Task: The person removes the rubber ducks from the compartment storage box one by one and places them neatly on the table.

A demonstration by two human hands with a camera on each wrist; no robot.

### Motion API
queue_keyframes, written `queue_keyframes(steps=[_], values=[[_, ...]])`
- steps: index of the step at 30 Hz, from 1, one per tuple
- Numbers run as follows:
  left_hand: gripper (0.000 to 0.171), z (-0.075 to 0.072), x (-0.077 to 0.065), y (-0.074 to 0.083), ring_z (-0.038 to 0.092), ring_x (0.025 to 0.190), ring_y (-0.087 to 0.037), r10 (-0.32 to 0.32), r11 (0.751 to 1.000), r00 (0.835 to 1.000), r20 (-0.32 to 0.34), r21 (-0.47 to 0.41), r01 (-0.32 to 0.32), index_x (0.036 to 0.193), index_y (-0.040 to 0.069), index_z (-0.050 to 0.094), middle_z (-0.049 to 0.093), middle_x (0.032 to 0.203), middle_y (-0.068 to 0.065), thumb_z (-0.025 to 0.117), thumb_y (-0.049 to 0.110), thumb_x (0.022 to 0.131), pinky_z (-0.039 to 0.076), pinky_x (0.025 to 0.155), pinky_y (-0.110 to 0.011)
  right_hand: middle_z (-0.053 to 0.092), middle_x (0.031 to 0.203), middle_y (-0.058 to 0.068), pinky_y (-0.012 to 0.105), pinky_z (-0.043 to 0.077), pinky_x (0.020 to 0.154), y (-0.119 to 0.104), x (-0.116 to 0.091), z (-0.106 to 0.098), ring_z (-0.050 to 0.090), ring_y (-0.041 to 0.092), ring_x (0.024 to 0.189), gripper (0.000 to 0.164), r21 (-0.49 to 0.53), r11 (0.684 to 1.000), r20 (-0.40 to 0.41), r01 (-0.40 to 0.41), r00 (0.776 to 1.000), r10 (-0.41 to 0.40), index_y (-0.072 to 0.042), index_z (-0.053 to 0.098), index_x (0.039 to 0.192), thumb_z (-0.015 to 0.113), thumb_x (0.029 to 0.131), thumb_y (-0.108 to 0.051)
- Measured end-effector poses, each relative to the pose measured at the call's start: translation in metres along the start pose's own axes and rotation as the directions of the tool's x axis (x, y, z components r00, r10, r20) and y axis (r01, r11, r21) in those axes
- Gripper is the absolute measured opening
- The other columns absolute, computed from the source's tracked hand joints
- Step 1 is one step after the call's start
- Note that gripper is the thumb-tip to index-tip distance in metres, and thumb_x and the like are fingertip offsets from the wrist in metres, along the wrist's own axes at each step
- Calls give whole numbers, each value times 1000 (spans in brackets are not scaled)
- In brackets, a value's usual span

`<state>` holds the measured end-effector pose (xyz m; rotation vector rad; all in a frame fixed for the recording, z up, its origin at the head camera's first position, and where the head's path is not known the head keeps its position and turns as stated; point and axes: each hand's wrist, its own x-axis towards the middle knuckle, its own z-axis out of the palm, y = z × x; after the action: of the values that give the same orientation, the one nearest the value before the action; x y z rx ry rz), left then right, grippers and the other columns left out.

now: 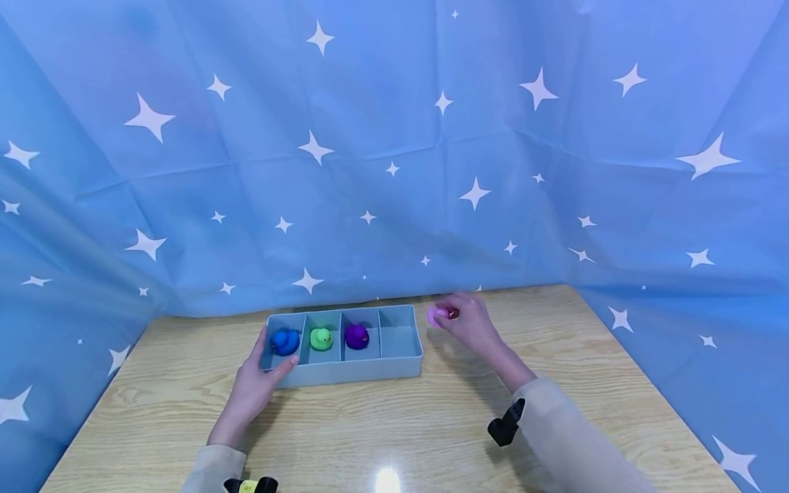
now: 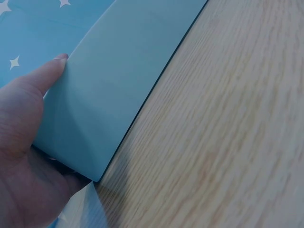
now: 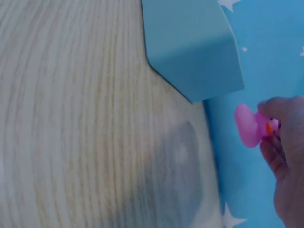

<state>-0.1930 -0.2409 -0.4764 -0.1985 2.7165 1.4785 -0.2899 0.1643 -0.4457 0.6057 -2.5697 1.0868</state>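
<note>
A light blue divided box point(image 1: 351, 372) lies lengthwise on the table. From left to right, separate compartments hold a blue rubber duck point(image 1: 285, 342), a green rubber duck point(image 1: 320, 339) and a purple rubber duck point(image 1: 357, 336). My left hand point(image 1: 254, 383) grips the box's left end, its thumb on the front rim and its fingers along the end wall, as the left wrist view also shows. Just off the box's right end, my right hand point(image 1: 470, 320) pinches a pink rubber duck point(image 3: 249, 126) by its head. This duck is tilted and apart from the box.
The wooden table point(image 1: 370, 431) runs back to a blue curtain point(image 1: 394, 171) with white stars, which also hangs along both sides. The box stands near the table's back edge. Each wrist wears a black device, such as the right wrist camera point(image 1: 507, 423).
</note>
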Motion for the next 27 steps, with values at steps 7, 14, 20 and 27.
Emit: queue_keyframes(steps=[7, 14, 20, 27], values=[[105, 1, 0, -1, 9, 152, -49, -1, 1000, 1000, 2, -6, 1, 165, 14, -5, 8, 168, -27, 63, 58, 98, 20, 119, -63, 71, 97, 13, 36, 58, 74, 8, -5, 4, 66, 25, 85, 24, -46, 997, 5, -55, 998, 55, 4, 76, 105, 83, 83, -4], [103, -1, 0, 0, 8, 153, -48, 0, 1000, 1000, 3, -16, 0, 165, 14, -5, 7, 168, -26, 63, 54, 99, 19, 119, -63, 70, 101, 12, 38, 58, 78, 12, -11, 10, 65, 27, 90, 24, -49, 989, 14, -136, 990, 137, 3, 76, 106, 83, 85, -7], [102, -1, 0, 1, 9, 153, -48, 4, 1000, 1000, 1, -10, -4, 165, 13, -4, 8, 168, -26, 63, 53, 99, 19, 119, -62, 69, 101, 11, 38, 58, 79, 16, -15, 20, 65, 26, 91, 23, -47, 986, -17, -161, 987, 160, 1, 76, 105, 84, 86, -10], [102, -1, 0, 0, 9, 153, -48, 1, 1000, 1000, 1, -15, -1, 166, 13, -4, 8, 168, -26, 63, 52, 99, 20, 119, -62, 67, 93, 7, 36, 56, 74, 20, -17, 29, 63, 22, 84, 20, -53, 985, -83, -164, 984, 159, 0, 76, 100, 85, 84, -7]])
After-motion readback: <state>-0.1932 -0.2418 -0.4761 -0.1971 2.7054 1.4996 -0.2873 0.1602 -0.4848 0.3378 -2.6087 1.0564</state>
